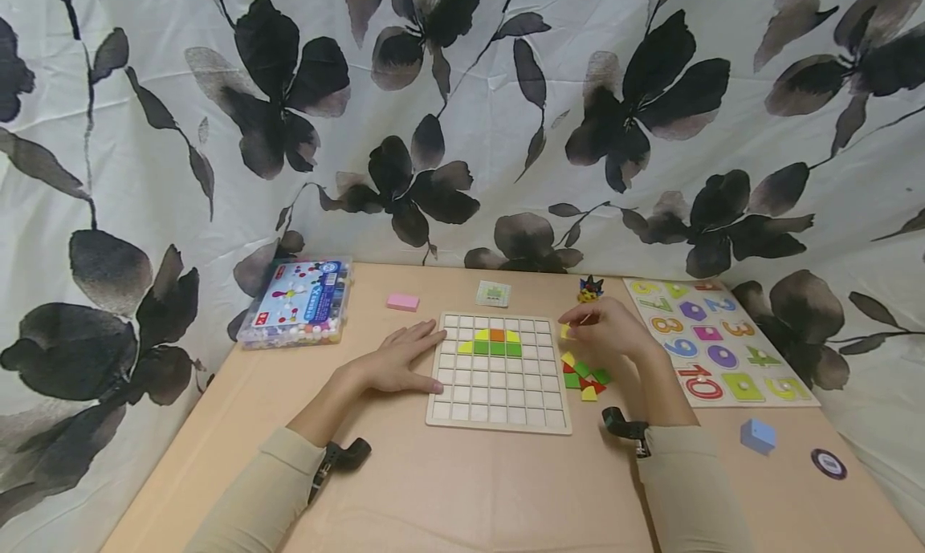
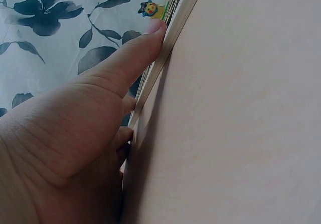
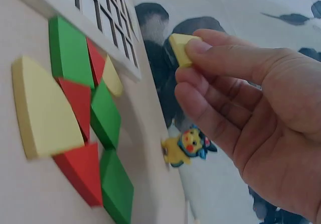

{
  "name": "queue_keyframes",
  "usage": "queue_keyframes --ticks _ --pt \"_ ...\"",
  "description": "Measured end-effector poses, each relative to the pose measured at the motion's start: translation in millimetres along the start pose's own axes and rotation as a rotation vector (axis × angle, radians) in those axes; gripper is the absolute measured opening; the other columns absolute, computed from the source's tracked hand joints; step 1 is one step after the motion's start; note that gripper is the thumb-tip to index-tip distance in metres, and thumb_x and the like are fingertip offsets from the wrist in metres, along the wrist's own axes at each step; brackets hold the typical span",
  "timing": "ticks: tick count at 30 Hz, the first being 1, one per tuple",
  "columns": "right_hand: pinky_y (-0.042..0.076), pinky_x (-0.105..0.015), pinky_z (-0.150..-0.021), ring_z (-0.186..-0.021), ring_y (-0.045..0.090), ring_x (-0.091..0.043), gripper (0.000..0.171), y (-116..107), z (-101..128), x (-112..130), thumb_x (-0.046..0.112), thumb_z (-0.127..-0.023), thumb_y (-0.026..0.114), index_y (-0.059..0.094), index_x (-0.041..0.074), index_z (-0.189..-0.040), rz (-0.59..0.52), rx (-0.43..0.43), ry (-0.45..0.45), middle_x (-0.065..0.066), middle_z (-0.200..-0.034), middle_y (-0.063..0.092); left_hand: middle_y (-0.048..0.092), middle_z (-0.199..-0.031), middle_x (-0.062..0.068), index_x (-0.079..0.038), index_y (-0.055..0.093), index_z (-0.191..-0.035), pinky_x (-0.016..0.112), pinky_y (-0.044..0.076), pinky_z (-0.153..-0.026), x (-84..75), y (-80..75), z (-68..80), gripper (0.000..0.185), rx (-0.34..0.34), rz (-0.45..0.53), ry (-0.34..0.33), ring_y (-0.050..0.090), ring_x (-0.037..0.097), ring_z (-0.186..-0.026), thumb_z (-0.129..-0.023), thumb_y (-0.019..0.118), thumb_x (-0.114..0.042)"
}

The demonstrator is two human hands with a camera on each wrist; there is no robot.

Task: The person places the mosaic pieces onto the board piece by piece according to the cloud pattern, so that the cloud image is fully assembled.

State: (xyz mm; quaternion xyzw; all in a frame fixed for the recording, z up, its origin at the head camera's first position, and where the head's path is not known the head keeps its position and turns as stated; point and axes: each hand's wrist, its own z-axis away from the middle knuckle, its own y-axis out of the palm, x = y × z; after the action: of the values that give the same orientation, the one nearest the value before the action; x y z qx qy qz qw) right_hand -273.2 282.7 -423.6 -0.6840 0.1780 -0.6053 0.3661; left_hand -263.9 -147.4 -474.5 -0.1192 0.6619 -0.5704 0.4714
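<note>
We pinch a small yellow tile (image 3: 181,48) between the thumb and forefinger of our right hand (image 1: 610,332), held in the air just off the right edge of the wooden grid board (image 1: 499,412); the grip is clamped on that one piece. The board lies to the left of this hand, so the tile would have to travel leftward over the rim to reach the open cells, and the right hand is clearly the nearer one to both tile and board. On the board a small figure is already laid out in two rows: yellow, orange, yellow above, and yellow with three green squares below. Beneath our right hand sits a loose heap of tiles (image 1: 584,376); in the right wrist view we count two yellow, three red and three green. Our left hand (image 1: 401,360) lies flat with straight fingers against the board's left edge, holding nothing. Further out on the tabletop (image 1: 470,489) are a number puzzle (image 1: 715,340), a bead box (image 1: 298,302), a pink eraser (image 1: 402,302), a blue block (image 1: 757,436) and a small toy figure (image 1: 589,289).
</note>
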Motion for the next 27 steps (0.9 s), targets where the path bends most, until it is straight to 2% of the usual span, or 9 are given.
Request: queue_keyframes --ticks 7,16,20,27 --pt "0.052 -0.034 -0.081 -0.093 0.059 -0.026 0.021 14.3 -4.9 13.1 0.015 -0.096 0.075 0.080 0.013 -0.117 -0.024 -0.008 -0.032 -0.006 -0.102 0.071 0.006 -0.177 0.011 -0.022 0.024 -0.167 0.056 0.002 -0.131 -1.4 -0.4 -0.5 0.105 0.002 0.004 -0.002 0.004 0.031 -0.164 -0.086 0.070 -0.071" --pt "0.054 -0.030 -0.067 -0.085 0.060 -0.025 0.020 33.4 -11.9 23.2 0.009 -0.095 0.074 0.080 0.009 -0.114 -0.051 0.042 -0.051 -0.004 -0.099 0.073 0.007 -0.176 0.011 -0.021 0.024 -0.167 0.057 0.003 -0.131 -1.1 0.1 -0.4 0.105 0.003 -0.007 -0.002 0.005 0.032 -0.164 -0.087 0.070 -0.071" --pt "0.053 -0.027 -0.066 -0.084 0.059 -0.023 0.018 40.6 -14.7 24.6 0.004 -0.093 0.075 0.081 0.006 -0.110 -0.070 0.070 -0.089 -0.004 -0.102 0.076 0.007 -0.176 0.012 -0.020 0.025 -0.167 0.058 0.003 -0.131 -1.6 -0.1 -0.5 0.105 -0.002 -0.007 0.004 0.005 0.033 -0.163 -0.087 0.070 -0.071" --pt "0.052 -0.027 -0.068 -0.083 0.059 -0.020 0.017 48.0 -16.7 25.5 0.002 -0.091 0.077 0.082 0.009 -0.105 -0.011 0.090 -0.137 -0.003 -0.104 0.078 0.008 -0.176 0.013 -0.019 0.025 -0.167 0.058 0.004 -0.131 -2.4 -0.2 -0.8 0.105 -0.001 -0.014 0.004 0.005 0.033 -0.163 -0.087 0.070 -0.070"
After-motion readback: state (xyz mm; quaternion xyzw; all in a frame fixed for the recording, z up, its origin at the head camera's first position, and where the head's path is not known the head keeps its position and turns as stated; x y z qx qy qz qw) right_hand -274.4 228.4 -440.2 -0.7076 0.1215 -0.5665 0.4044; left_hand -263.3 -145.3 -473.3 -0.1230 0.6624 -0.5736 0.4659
